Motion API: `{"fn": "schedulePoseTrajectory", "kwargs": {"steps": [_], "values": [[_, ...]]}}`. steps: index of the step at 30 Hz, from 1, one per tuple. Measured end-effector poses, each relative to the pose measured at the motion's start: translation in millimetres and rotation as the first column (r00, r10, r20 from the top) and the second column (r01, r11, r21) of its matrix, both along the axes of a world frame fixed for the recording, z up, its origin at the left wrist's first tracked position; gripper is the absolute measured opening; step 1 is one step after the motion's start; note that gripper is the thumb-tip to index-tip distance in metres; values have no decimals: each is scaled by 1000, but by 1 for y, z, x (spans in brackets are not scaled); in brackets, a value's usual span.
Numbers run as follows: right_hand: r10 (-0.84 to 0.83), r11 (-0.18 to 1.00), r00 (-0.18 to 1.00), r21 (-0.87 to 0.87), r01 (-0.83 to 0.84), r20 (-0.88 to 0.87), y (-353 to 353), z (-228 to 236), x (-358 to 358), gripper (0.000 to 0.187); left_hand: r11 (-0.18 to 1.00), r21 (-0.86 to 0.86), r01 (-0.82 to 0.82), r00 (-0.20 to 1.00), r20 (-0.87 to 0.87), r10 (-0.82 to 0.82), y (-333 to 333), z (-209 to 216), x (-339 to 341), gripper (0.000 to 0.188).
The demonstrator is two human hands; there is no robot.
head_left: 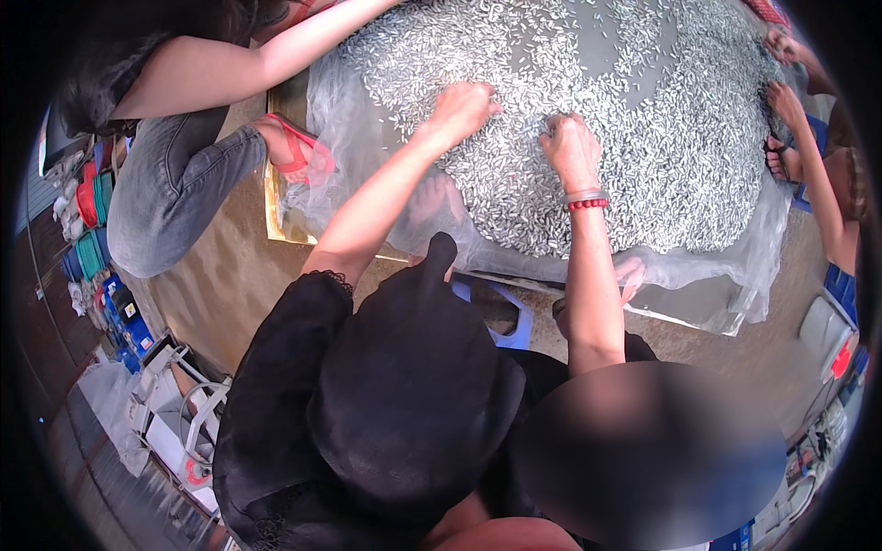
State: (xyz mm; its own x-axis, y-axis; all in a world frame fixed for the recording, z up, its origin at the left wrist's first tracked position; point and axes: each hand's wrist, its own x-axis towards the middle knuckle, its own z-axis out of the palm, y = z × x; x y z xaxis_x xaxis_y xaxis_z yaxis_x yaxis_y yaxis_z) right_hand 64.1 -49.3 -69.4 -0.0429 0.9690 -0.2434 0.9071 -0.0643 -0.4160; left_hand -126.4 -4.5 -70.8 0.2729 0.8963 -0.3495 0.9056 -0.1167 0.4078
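Silver-white and slender, the small pieces lie heaped loosely across the translucent sheet, whose near edge drapes in folds. A co-worker's arm bounds the left; room lies between your hands. Pieces spread beneath and around your left hand and right hand, both curled; whether either pinches any, I cannot tell.

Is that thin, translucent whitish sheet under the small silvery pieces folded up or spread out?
Spread out: the whitish sheet extends beyond the small silvery pieces on the left and near sides, with rumpled edges.
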Motion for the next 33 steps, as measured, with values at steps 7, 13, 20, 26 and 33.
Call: {"fn": "schedulePoseTrajectory", "kwargs": {"steps": [7, 13, 20, 26, 33], "values": [[-152, 988, 969, -10, 153, -194, -15, 3, 28, 28, 999, -21, -38, 961, 272, 43, 3, 10, 5, 28], [-194, 980, 953, 1, 200, -233, -7, 36, 33, 34, 990, 70, 123, 975, 176, -134, 17, 25, -6, 28], [-198, 977, 980, 84, 196, 20, 15, 0, 23, 25, 989, -128, -72, 788, 600, 136, 13, 30, 15, 23], [-257, 937, 926, 164, 309, -278, 9, -1, 32, 13, 598, -732, 327, -157, 582, 798, 0, 50, 27, 35], [-253, 879, 840, 249, 407, -481, 17, 46, 28, 19, 563, -654, 505, -552, 258, 793, -2, 23, 37, 22]]}}
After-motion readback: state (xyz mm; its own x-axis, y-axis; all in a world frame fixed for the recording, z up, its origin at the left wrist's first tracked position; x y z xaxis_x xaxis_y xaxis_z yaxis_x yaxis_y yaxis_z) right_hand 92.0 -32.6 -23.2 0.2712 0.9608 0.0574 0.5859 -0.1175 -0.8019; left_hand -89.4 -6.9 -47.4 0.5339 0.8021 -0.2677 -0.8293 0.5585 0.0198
